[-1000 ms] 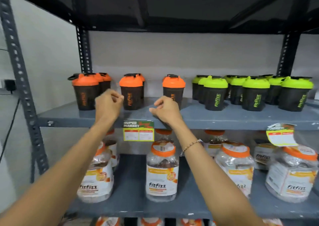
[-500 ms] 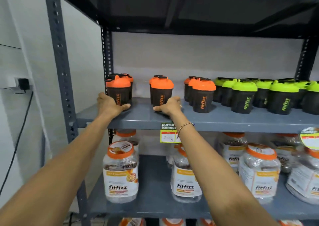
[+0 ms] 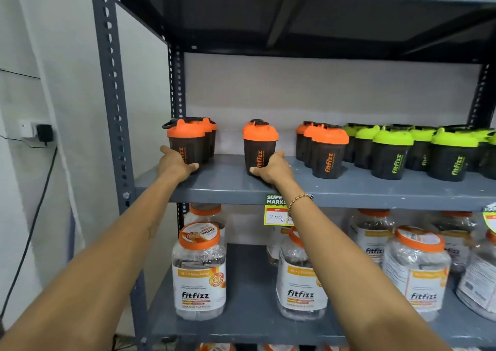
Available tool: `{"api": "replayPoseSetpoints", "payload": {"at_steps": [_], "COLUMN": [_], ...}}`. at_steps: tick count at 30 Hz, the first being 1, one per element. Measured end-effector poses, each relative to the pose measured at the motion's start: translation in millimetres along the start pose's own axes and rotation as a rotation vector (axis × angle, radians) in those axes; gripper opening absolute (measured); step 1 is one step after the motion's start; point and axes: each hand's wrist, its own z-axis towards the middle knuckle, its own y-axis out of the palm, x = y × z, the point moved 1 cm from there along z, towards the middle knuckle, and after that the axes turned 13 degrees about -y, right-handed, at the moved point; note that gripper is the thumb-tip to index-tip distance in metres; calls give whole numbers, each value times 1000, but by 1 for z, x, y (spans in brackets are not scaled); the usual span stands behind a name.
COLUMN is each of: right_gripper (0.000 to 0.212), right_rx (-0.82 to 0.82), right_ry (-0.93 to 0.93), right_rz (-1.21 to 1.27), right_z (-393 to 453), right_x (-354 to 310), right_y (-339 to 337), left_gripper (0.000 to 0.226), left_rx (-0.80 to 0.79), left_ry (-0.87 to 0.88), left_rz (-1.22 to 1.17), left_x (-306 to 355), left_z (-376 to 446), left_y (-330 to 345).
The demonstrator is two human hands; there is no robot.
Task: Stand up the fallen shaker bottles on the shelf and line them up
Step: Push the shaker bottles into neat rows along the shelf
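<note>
View from the head camera onto a grey steel shelf carrying shaker bottles. The left hand wraps the base of the leftmost orange-lidded shaker, thumb in front near the shelf surface, fingers passing behind; further orange shakers stand directly behind this one. The right hand cups the base of the middle orange-lidded shaker from its right side, thumb across the front. Both hands are closed on their bottles, low down near the foot. To the right stands a cluster of orange shakers, then a block of green-lidded shakers. Every bottle in view is upright; none lies on its side, so the step in hand appears to be the lining-up.

A clear gap separates the two held bottles, and another separates the middle one from the orange cluster. Done well, each bottle would be slid, not lifted, keeping the base flat on the shelf so that the heavier lid end does not tip it. The grip low on the body suits this. The logos should face outward and the front bottles should sit on one line parallel to the shelf edge. On the tier below stand clear jars, and a price tag hangs from the shelf lip.
</note>
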Motion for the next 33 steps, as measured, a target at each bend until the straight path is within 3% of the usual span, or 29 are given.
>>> {"api": "replayPoseSetpoints", "payload": {"at_steps": [14,33], "right_gripper": [66,67], "right_rx": [40,-22], "right_ry": [-44,-20], "right_rz": [-68,-97], "right_z": [-3,-10], "right_x": [2,-7], "right_y": [11,7], "left_gripper": [63,64], "left_rx": [80,46], "left_ry": [132,122], "left_rz": [51,129], "left_x": [-12,-11], "left_z": [6,-2], "left_y": [12,9]}}
